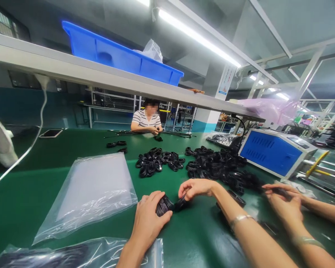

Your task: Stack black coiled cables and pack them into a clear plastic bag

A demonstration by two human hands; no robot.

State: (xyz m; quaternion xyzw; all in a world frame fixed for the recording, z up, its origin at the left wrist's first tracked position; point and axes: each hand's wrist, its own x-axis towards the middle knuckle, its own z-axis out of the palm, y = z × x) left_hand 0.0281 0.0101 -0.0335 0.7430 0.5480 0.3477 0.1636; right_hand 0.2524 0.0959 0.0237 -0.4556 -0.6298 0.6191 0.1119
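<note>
My left hand (150, 214) is wrapped around a row of coiled black cables (164, 206) standing on the green table, thumb in front and fingers over the top. Just to the right, my right hand (195, 188) pinches another black cable coil (181, 203) with its fingertips, close against the end of that row. A bracelet circles my right wrist. Behind my hands lies a pile of coiled black cables (150, 163). A larger heap of such coils (212, 163) spreads to the right.
A stack of clear plastic bags (95, 190) lies at left, and a filled bag (72, 255) in front. Another person's hands (286, 201) hold something dark at right. A blue machine (270, 152) stands behind them. Overhead, a shelf carries a blue bin (114, 56). A person (147, 119) sits opposite.
</note>
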